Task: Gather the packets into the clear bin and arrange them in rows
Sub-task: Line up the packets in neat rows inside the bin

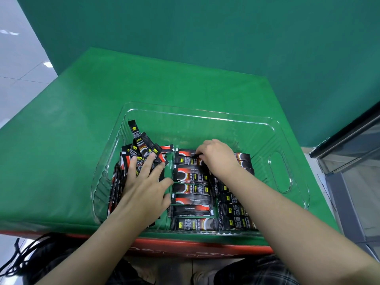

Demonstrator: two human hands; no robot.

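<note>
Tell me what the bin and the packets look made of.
Bin: clear, glossy rigid plastic, since the green cover shows through its ribbed walls. Packets: probably shiny foil or plastic film, with printed surfaces and crimped ends.

A green cloth (86,124) is covering the table, a darker green backdrop (205,38) is hanging behind it, pale glossy floor tiles (18,64) are reflecting light at left, and a glass-fronted cabinet (353,153) is standing at right.
</note>
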